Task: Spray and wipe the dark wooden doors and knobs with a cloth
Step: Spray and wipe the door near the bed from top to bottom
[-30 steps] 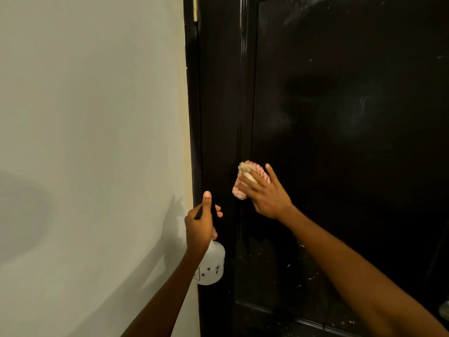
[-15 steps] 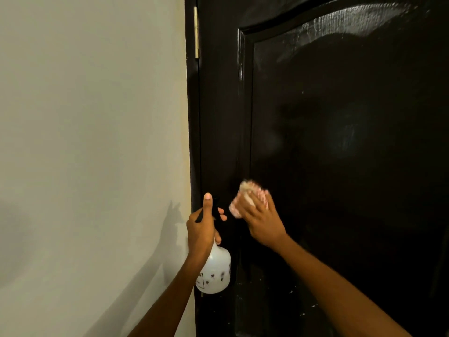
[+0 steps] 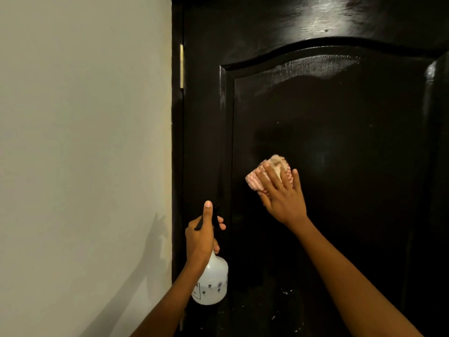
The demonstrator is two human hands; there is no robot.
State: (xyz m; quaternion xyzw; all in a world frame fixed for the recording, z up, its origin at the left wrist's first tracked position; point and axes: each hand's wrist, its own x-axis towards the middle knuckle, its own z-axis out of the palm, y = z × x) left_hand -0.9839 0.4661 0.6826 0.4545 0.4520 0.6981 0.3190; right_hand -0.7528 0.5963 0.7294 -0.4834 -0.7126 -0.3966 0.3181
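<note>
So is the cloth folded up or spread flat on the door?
Folded. The cloth is a thick wad under the right hand, pressed on the door panel.

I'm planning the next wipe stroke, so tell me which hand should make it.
Right. The right hand already presses the cloth flat on the door panel; the left hand grips the spray bottle.

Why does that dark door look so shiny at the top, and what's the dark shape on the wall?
Head view: light glares off the glossy door near the arched panel top, while its lower part sinks into darkness; the shape on the wall is the shadow of the left hand and spray bottle; edges bend slightly from the wide lens.
</note>
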